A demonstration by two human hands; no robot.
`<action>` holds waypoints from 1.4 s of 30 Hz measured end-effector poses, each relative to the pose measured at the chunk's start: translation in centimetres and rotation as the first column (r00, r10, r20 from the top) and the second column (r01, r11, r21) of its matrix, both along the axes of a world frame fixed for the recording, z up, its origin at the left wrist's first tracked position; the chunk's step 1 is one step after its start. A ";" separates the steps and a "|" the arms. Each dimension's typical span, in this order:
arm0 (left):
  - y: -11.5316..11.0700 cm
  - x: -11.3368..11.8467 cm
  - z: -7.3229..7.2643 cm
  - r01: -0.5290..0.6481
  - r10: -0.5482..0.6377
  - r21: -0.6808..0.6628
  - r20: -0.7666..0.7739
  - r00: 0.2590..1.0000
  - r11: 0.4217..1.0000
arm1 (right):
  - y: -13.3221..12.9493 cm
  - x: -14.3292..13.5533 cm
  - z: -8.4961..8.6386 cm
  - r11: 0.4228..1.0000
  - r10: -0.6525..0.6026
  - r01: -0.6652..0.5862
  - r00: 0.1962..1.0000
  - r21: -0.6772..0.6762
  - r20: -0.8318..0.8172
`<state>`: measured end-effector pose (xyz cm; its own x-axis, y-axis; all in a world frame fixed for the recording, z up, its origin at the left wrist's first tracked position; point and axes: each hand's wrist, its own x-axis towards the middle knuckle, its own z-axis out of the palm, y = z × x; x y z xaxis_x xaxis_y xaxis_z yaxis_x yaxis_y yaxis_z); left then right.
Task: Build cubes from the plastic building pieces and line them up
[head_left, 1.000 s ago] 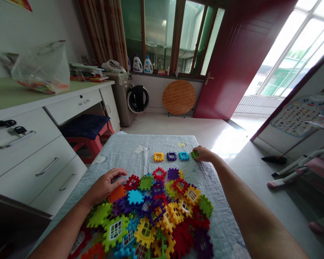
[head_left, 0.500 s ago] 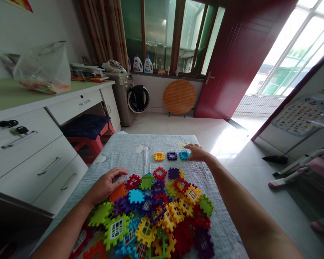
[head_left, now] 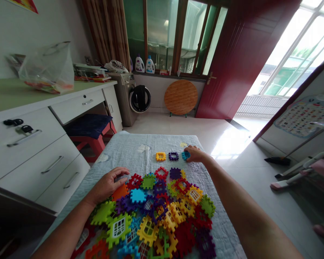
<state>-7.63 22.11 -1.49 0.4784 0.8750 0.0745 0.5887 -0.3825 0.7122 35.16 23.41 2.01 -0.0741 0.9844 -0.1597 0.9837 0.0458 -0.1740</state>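
Note:
My right hand [head_left: 194, 154] has its fingers closed around the edge of a blue toothed building block [head_left: 185, 155] at the far side of the cloth-covered table, partly hiding it. To its left, in a row, lie a purple frame block [head_left: 173, 156] and a yellow frame block [head_left: 160, 156]. My left hand [head_left: 112, 183] is at the left edge of a heap of blocks, fingers loosely curved and apart, with nothing seen in it. Beneath and beside it are an orange block [head_left: 119, 192] and a red window block [head_left: 135, 181].
The heap includes a green window block [head_left: 118, 228] and a yellow window block [head_left: 147, 230]. A light blue quilted cloth [head_left: 129, 151] covers the table. White drawers [head_left: 54, 162] and a red stool [head_left: 95, 145] stand left; a round wooden board [head_left: 180, 97] leans behind.
My right hand has shifted slightly left, over the blue block, and now covers more of it. My left hand has stayed by the heap. The view has turned slightly.

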 end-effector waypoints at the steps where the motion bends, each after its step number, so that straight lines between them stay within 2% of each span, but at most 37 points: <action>1: 0.0 0.0 0.0 0.001 -0.001 -0.003 -0.004 1.000 1.000 | -0.1 0.4 0.2 1.000 -0.007 0.007 1.000 0.015 -0.014; 5: 0.0 0.0 -0.1 0.002 -0.002 -0.003 -0.015 1.000 1.000 | -0.9 3.2 1.3 0.993 -0.078 0.082 0.995 0.081 -0.058; 9: 0.2 -0.1 -0.2 -0.001 0.001 0.012 -0.010 1.000 1.000 | -1.9 5.5 1.2 0.990 -0.136 0.137 0.990 0.037 -0.040; 15: 0.1 0.0 -0.1 -0.009 0.010 0.038 -0.015 1.000 0.999 | -2.0 5.5 -0.6 0.993 -0.120 0.120 0.993 -0.017 0.000; 23: 0.0 0.1 0.1 -0.006 0.006 0.031 -0.008 1.000 1.000 | -1.5 5.6 -0.5 0.993 -0.102 0.103 0.994 -0.053 0.035; 28: 0.0 0.1 0.1 -0.003 0.003 0.033 0.005 1.000 0.999 | -1.8 4.9 -0.1 0.992 -0.112 0.115 0.992 -0.059 0.059; 33: -0.1 0.1 0.1 -0.002 0.003 0.027 -0.002 1.000 1.000 | -1.5 2.6 0.6 0.998 -0.066 0.066 0.996 -0.001 0.059; 38: -0.2 0.4 0.5 -0.017 0.017 0.031 -0.005 1.000 0.999 | -0.7 -0.1 0.3 1.000 -0.007 0.007 0.998 -0.004 0.068; 42: -0.4 0.5 0.7 -0.009 0.009 0.016 -0.009 1.000 1.000 | -0.1 -0.7 0.1 1.000 0.006 -0.004 0.997 -0.024 0.080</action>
